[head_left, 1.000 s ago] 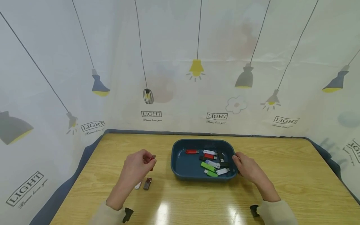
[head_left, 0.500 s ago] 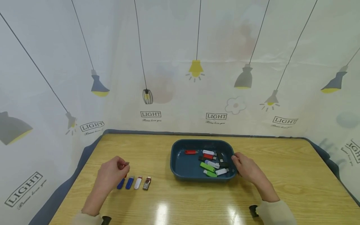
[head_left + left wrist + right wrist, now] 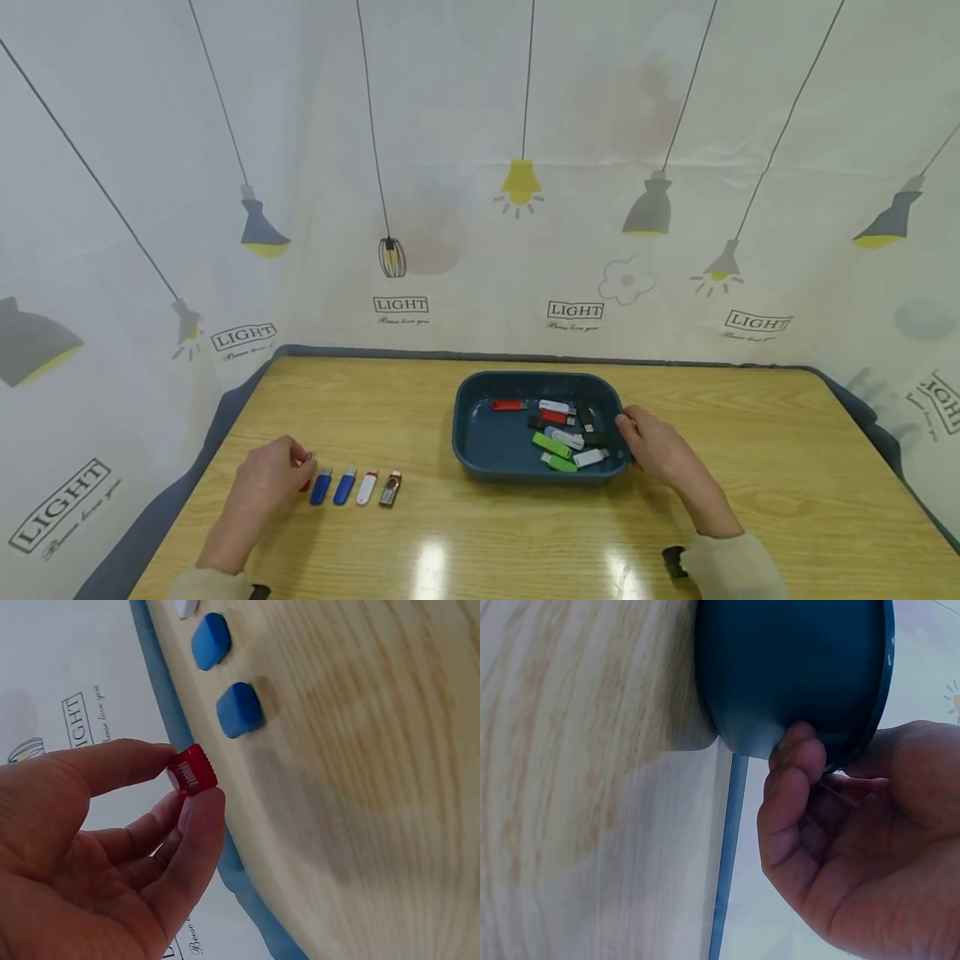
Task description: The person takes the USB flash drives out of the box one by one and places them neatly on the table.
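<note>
My left hand (image 3: 264,481) pinches a red USB flash drive (image 3: 193,769) between thumb and fingertips, at the left end of a row on the table. That row holds a blue flash drive (image 3: 320,487), another blue one (image 3: 345,487), a white one with a red end (image 3: 367,487) and a dark brown and metal one (image 3: 390,489). On the right, my right hand (image 3: 663,446) grips the rim of a dark blue tub (image 3: 468,433), thumb at the rim and fingers curled against the outer wall. Several flash drives lie inside, among them a red one (image 3: 508,405) and a green one (image 3: 551,444).
The wooden table (image 3: 480,533) reaches back to a pale curtain (image 3: 465,225) printed with lamps, which also hangs at both sides. Inside the tub, the drives bunch toward its right half.
My left hand has moved left and down with the red flash drive, from near the tub to the row's left end, uncovering the other drives. My right hand has stayed on the tub.
</note>
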